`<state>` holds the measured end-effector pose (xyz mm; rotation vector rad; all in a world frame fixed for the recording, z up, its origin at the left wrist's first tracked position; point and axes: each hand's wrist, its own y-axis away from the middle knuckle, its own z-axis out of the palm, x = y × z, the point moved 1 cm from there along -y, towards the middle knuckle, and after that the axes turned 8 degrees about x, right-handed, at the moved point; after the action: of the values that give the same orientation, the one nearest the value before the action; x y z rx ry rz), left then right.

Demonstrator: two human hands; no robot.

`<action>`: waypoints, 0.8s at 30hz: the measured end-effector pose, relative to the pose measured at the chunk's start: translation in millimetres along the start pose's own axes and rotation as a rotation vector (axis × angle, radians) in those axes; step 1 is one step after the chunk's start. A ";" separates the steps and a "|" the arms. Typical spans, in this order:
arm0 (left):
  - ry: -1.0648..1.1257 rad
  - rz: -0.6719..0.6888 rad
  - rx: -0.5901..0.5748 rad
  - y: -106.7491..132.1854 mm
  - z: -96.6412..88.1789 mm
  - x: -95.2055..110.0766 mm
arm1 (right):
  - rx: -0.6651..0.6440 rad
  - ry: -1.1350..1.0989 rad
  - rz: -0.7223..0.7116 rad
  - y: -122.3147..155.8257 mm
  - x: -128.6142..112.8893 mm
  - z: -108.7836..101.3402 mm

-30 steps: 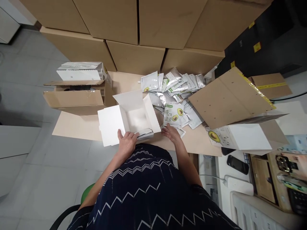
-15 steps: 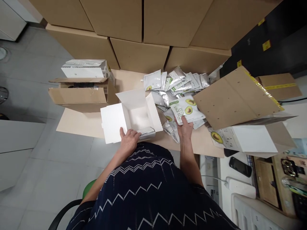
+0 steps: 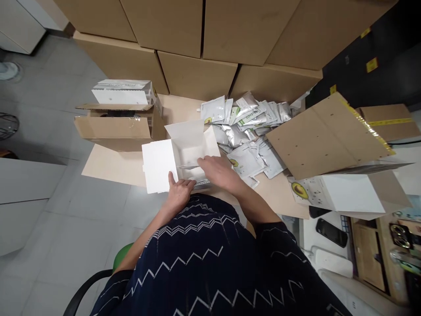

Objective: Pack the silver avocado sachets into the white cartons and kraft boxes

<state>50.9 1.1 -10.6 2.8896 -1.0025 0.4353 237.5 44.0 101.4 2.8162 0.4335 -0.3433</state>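
An open white carton (image 3: 188,142) stands in front of me with its flaps spread. My left hand (image 3: 180,193) grips its near left corner, the thumb against the left flap and the fingers over the near wall. My right hand (image 3: 219,172) reaches in over the right side, its fingers closed on a foil pouch (image 3: 188,166) whose edge shows inside the carton. Most of that pouch is hidden by the hand and the carton. More pouches lie in the near part of the carton. Right of it spreads a heap of silvery-white pouches (image 3: 246,160) printed with avocados.
Large cardboard boxes (image 3: 197,74) are stacked behind the table. On the left stand an open brown box (image 3: 120,129) and a white printed box (image 3: 121,94). A cardboard flap (image 3: 329,136) and an open avocado-printed carton (image 3: 350,193) occupy the right, near a phone (image 3: 331,232).
My right hand has carried an avocado pouch leftward from the heap into the white carton. My left hand stays at the carton's near corner. The view has shifted slightly.
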 end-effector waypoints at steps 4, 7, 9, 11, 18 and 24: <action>-0.022 -0.020 0.007 1.4 2.0 0.7 | -0.226 0.053 -0.056 -34.9 -4.7 27.4; -0.037 -0.031 -0.001 2.5 2.8 0.9 | -0.290 0.055 -0.082 -47.9 -0.8 48.5; -0.037 -0.025 -0.008 3.1 0.9 1.2 | -0.302 0.053 -0.073 -51.6 2.1 58.4; -0.030 -0.010 0.003 3.1 -4.7 2.1 | -0.302 0.050 -0.056 -52.4 3.5 63.7; -0.017 -0.074 0.187 -12.8 -29.6 8.2 | -0.237 -0.009 -0.015 -45.4 0.7 70.1; -0.099 -0.091 -0.012 -31.0 -11.5 5.5 | -0.100 -0.003 0.000 -28.3 -5.6 72.1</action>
<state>71.2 23.9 3.3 2.9573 -0.8783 0.2822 209.4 47.0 29.1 2.7181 0.4370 -0.3161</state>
